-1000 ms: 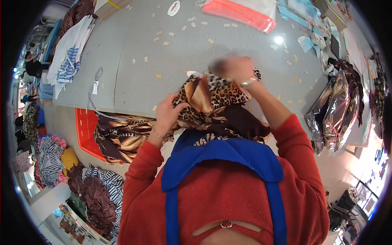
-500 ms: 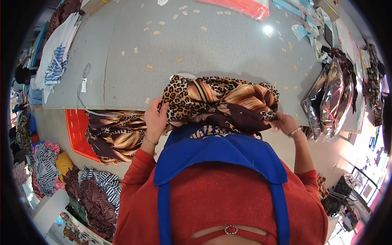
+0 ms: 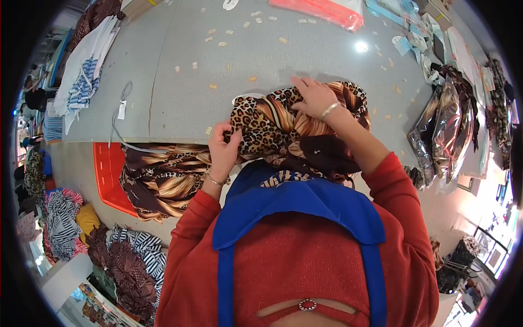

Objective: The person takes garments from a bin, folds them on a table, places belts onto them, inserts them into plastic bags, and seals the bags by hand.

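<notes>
A bunched garment with leopard spots, brown-gold streaks and dark patches [image 3: 261, 126] lies over the front edge of the grey table [image 3: 185, 103], against the blue apron. My left hand [image 3: 224, 150] pinches the garment's left edge between thumb and fingers. On top of the cloth, right of its middle, my right hand [image 3: 317, 99] rests with its fingers spread. The underside of the garment is hidden.
A red crate [image 3: 111, 182] with similar cloth stands below the table edge at left. Folded white and blue-striped clothes [image 3: 90, 73] lie at the table's left. Plastic-wrapped garments [image 3: 447, 133] hang at right. Small paper labels [image 3: 213, 86] dot the tabletop.
My right hand has moved from the garment's right end up and left onto its top, and its fingers have spread. My left hand stays at the left edge.
</notes>
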Demonstrator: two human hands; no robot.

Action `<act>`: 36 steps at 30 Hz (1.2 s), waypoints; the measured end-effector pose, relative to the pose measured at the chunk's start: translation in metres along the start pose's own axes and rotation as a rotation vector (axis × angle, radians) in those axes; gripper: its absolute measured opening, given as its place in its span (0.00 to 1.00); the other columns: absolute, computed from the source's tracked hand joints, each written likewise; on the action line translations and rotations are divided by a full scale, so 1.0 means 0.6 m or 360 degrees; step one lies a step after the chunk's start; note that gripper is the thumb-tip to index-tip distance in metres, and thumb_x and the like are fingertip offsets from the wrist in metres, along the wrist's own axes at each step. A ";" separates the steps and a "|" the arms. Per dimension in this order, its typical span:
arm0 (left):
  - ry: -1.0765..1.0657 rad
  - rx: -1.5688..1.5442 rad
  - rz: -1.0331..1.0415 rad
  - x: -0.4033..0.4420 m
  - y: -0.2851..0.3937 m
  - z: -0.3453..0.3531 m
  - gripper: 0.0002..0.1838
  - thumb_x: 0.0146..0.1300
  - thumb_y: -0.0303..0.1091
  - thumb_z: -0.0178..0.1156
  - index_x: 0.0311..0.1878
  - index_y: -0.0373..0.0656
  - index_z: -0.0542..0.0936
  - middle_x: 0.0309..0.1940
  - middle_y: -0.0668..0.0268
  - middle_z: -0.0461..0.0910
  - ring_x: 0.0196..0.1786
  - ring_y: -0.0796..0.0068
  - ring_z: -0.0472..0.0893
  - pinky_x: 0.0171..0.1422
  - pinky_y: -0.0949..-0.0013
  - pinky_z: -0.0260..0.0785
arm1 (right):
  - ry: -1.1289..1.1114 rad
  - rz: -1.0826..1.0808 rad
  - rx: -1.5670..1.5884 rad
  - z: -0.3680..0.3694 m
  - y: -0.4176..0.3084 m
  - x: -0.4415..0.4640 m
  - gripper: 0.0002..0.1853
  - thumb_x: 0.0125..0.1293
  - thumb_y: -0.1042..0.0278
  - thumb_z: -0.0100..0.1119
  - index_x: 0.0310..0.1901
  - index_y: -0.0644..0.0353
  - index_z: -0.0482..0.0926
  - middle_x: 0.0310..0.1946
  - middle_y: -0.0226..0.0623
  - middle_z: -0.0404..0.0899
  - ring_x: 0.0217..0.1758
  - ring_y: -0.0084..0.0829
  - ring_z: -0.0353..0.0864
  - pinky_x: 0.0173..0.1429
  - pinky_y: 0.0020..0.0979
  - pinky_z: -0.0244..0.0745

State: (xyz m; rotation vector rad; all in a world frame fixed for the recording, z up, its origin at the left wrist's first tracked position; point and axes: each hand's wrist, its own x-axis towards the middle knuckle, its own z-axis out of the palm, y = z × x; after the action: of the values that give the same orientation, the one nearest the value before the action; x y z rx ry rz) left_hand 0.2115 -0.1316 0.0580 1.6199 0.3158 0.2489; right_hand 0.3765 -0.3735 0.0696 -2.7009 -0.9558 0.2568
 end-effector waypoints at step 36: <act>0.0059 -0.0059 0.0823 -0.070 0.210 -0.174 0.11 0.54 0.15 0.41 0.25 0.40 0.72 0.24 0.68 0.74 0.30 0.79 0.73 0.36 0.75 0.66 | 0.0160 -0.0064 0.0679 -0.046 -0.353 -0.166 0.24 0.62 0.65 0.62 0.58 0.60 0.69 0.40 0.41 0.76 0.42 0.35 0.78 0.42 0.31 0.75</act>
State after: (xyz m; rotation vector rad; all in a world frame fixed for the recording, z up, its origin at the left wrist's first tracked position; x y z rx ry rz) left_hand 0.1425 -0.0562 0.1924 1.6399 -0.0871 0.6730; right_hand 0.1824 -0.2837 0.1679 -2.2808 -0.8177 0.2782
